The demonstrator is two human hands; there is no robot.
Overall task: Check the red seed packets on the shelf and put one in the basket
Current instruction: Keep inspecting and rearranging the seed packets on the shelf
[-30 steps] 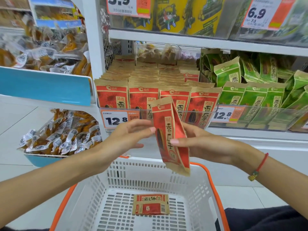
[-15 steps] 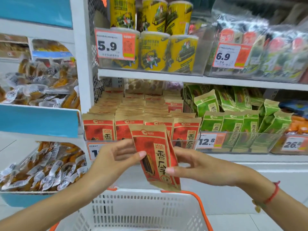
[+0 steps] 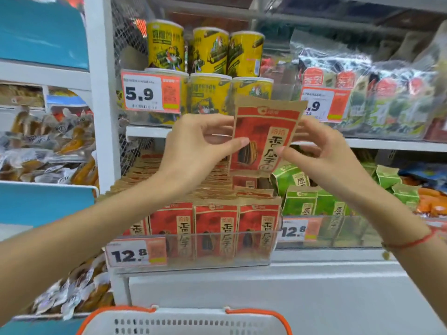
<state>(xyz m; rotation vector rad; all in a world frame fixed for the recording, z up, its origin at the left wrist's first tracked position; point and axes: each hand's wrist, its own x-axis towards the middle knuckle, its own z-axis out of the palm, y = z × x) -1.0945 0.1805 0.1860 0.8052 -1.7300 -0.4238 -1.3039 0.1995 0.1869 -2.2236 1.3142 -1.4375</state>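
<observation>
A red sunflower-seed packet (image 3: 263, 139) is held upright in front of the shelves, face to the camera — the left hand (image 3: 193, 151) pinches its left edge, the right hand (image 3: 321, 155) its right edge. Below it, rows of matching red packets (image 3: 215, 228) stand in a clear shelf tray (image 3: 193, 262) with a 12.8 price tag (image 3: 135, 253). The white basket's orange rim (image 3: 183, 317) shows at the bottom — green packets (image 3: 312, 204) sit right.

Two bare forearms, no sleeves showing; the left hand (image 3: 193, 151) wears nothing, no ring or watch; the right hand (image 3: 324, 160) has a thin red string bracelet (image 3: 408, 243) round the wrist, with a small dull bead hanging from it.
</observation>
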